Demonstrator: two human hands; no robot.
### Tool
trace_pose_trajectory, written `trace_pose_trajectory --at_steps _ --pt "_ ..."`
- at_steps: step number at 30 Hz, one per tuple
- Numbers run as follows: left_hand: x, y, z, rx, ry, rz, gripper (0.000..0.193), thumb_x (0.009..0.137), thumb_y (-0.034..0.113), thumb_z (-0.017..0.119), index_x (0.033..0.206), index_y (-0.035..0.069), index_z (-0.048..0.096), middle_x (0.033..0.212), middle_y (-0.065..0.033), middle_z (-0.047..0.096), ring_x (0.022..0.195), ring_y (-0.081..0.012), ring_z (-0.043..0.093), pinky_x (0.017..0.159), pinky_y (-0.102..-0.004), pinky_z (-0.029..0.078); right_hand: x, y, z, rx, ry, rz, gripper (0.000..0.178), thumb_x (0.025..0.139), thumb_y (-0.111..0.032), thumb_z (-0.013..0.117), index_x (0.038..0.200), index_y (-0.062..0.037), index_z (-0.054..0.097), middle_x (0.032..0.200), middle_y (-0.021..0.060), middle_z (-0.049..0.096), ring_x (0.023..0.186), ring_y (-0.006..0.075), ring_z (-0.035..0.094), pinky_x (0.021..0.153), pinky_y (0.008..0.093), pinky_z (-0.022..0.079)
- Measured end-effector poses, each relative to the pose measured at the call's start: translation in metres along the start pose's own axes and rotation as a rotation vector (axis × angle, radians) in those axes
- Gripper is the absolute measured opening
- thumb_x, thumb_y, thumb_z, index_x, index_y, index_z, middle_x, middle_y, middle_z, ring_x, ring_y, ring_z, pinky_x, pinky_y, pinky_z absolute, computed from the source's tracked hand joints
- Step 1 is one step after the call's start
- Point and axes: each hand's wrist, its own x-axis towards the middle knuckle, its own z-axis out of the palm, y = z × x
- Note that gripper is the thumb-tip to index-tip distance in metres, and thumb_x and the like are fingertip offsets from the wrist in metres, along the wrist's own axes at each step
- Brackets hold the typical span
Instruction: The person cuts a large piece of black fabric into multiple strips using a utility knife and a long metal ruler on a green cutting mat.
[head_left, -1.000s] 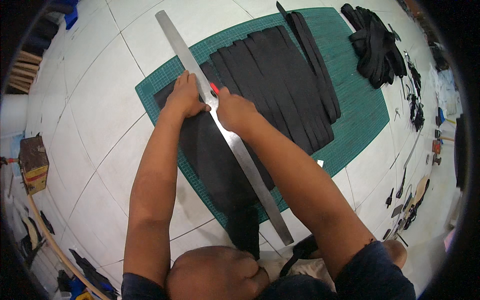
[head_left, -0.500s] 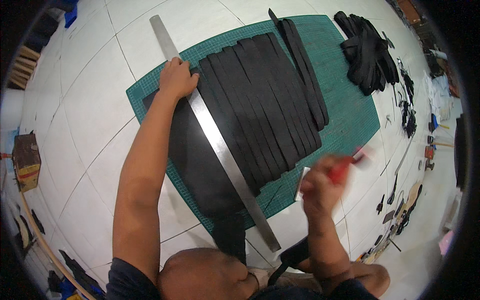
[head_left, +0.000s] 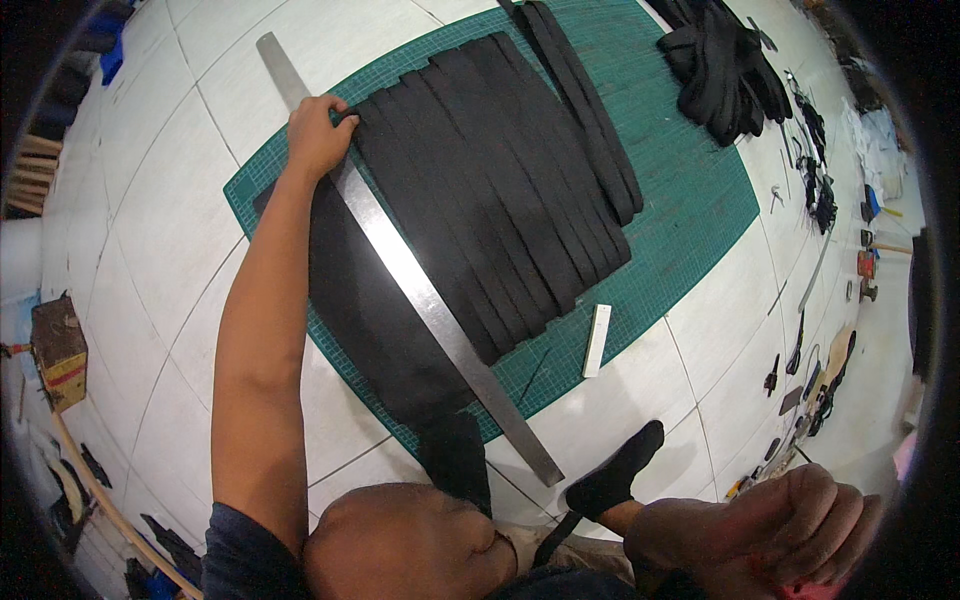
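A long steel ruler (head_left: 400, 260) lies slanting across black sheet material (head_left: 350, 310) on a green cutting mat (head_left: 690, 230). Right of the ruler, several cut black strips (head_left: 500, 190) lie side by side. My left hand (head_left: 318, 140) rests at the ruler's far part; its thumb and fingers pinch the far end of the nearest black strip. Low at the right, off the mat, my right hand (head_left: 800, 530) is closed in a fist. A bit of a red tool (head_left: 808, 592) shows under it at the picture's lower edge; the rest is hidden.
A white bar-shaped block (head_left: 597, 342) sits at the mat's near right edge. Bundled black straps (head_left: 725, 80) lie at the far right. Beyond them, tools and scraps line the tiled floor (head_left: 700, 400). A wooden box (head_left: 60, 350) stands at the left. My socked foot (head_left: 620, 465) is near the mat.
My right hand has moved down and right, away from the mat, with the red tool. My left fingers have closed on the strip's end. The view has shifted, so the mat appears farther up.
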Motion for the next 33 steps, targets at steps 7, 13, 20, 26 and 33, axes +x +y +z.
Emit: trace_pose_trajectory --at_steps 7,13,20,26,33 --pt "-0.052 0.011 -0.007 -0.084 0.257 0.124 0.035 0.083 0.021 0.073 0.113 0.005 0.064 0.116 -0.0168 0.061 0.110 -0.0371 0.057 0.099 -0.0454 0.043 -0.005 -0.014 -0.012 0.091 -0.009 -0.007 0.040 0.076 -0.031 0.088 0.088 -0.0171 0.052 0.081 -0.0082 0.050 0.064 0.0080 0.050 0.055 0.0243 0.040" --pt "-0.140 -0.006 -0.060 0.005 0.100 0.113 0.031 0.085 0.017 0.070 0.112 0.004 0.064 0.120 -0.0184 0.059 0.114 -0.0381 0.055 0.101 -0.0458 0.042 -0.006 -0.017 -0.017 0.221 0.044 -0.039 0.042 0.073 -0.032 0.089 0.087 -0.0169 0.052 0.078 -0.0082 0.049 0.058 0.0078 0.048 0.053 0.0235 0.039" --pt "-0.215 0.026 -0.135 0.053 -0.256 -0.014 0.042 0.086 0.021 0.072 0.124 0.004 0.062 0.143 -0.0223 0.050 0.133 -0.0408 0.047 0.112 -0.0463 0.040 0.019 -0.023 -0.026 0.471 -0.021 -0.002 0.047 0.080 -0.042 0.083 0.087 -0.0122 0.048 0.074 -0.0031 0.045 0.057 0.0114 0.048 0.051 0.0263 0.039" --pt "-0.235 0.049 -0.118 0.021 -0.423 -0.085 0.057 0.086 0.027 0.074 0.135 0.005 0.056 0.151 -0.0237 0.042 0.140 -0.0397 0.041 0.115 -0.0457 0.038 0.032 -0.017 -0.038 0.509 -0.215 0.023 0.044 0.073 -0.038 0.089 0.086 -0.0163 0.052 0.073 -0.0072 0.046 0.058 0.0077 0.048 0.053 0.0226 0.038" --pt "-0.212 0.045 -0.086 0.136 -0.445 -0.011 0.074 0.084 0.034 0.076 0.146 0.006 0.047 0.156 -0.0235 0.036 0.146 -0.0409 0.033 0.119 -0.0455 0.033 0.018 -0.011 -0.026 0.594 -0.099 -0.126 0.041 0.080 -0.046 0.082 0.087 -0.0186 0.052 0.074 -0.0073 0.045 0.059 0.0067 0.046 0.055 0.0219 0.040"
